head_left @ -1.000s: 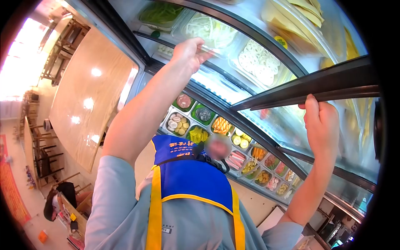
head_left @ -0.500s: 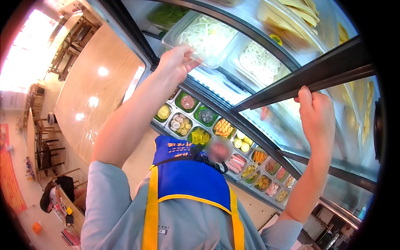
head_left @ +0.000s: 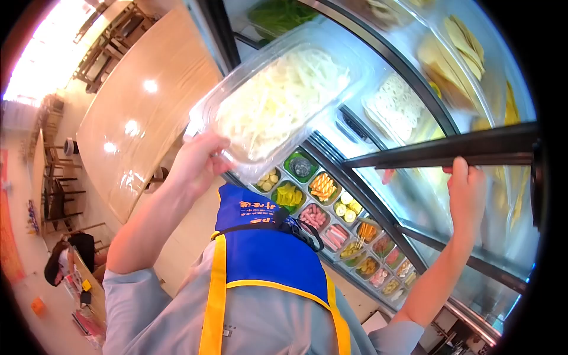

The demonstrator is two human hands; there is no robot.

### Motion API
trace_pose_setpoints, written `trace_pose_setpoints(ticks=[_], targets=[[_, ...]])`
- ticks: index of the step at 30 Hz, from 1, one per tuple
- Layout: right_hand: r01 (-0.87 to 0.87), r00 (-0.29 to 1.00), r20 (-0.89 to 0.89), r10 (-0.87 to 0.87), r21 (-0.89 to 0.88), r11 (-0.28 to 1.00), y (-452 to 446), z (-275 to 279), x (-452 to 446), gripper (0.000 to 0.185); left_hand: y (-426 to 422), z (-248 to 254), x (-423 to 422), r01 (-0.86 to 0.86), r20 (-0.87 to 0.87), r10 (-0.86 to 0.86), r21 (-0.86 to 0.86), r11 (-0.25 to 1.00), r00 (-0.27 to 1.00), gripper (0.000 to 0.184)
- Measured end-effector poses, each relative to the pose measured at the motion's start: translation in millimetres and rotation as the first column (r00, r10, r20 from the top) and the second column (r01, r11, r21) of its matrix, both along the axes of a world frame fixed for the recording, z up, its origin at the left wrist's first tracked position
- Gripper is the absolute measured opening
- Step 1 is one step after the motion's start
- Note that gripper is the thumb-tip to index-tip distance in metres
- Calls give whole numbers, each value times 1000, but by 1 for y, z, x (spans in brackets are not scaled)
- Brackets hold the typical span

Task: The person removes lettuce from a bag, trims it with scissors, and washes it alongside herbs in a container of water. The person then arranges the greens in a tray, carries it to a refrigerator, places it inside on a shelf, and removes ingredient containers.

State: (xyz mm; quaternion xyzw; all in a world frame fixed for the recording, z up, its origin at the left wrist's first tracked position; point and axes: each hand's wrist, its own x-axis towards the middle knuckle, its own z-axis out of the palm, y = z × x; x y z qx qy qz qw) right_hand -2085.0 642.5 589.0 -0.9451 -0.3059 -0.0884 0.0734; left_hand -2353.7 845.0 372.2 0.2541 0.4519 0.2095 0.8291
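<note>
My left hand (head_left: 200,164) grips the near corner of a clear plastic container (head_left: 207,115), its fingers closed on the rim. Pale, whitish shredded strips (head_left: 278,100) fill the container, which is tilted and partly outside the display fridge; I cannot tell exactly what the strips are. On the other side, my right hand (head_left: 466,192) is wrapped round the dark edge of the fridge's glass door (head_left: 438,155), holding it open. Another container of white strips (head_left: 396,106) stays on the shelf inside, to the right of the one I hold.
Below the fridge opening runs a row of metal trays (head_left: 322,186) with sliced foods and skewers. Yellowish sheets (head_left: 452,53) and leafy greens (head_left: 278,18) sit inside the fridge. A big wooden table (head_left: 148,112) stands at left. A person (head_left: 74,260) is seated at lower left.
My left hand has drawn the container of pale strips out from the shelf, toward me and to the left. My right hand remains on the door edge, slightly lower in view.
</note>
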Motion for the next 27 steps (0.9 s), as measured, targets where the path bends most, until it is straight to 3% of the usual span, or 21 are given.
trace_pose_setpoints(ticks=[3, 9, 15, 18, 24, 27], targets=[[102, 993, -69, -99, 39, 994, -7, 7, 0, 43, -11, -10, -38, 5, 3, -5, -57, 998, 1000, 5], [130, 991, -44, -127, 86, 988, -14, 17, 11, 40, -22, -30, -96, -64, -68, 54, -147, 987, 996, 9], [141, 990, 4, -141, -5, 990, -14, 19, 21, 40, -36, -85, -130, -155, -70, 146, -150, 977, 987, 16], [104, 995, 6, -104, 54, 993, 5, 16, 19, 40, -31, -102, -145, -209, -93, 197, -142, 967, 976, 16], [62, 995, 86, -55, -88, 994, 65, 11, 6, 42, -22, -151, -176, -298, -83, 287, -195, 935, 954, 16], [108, 989, 109, -102, -49, 993, 80, 11, 14, 43, -21, -180, -164, -343, -89, 331, -217, 914, 939, 16]])
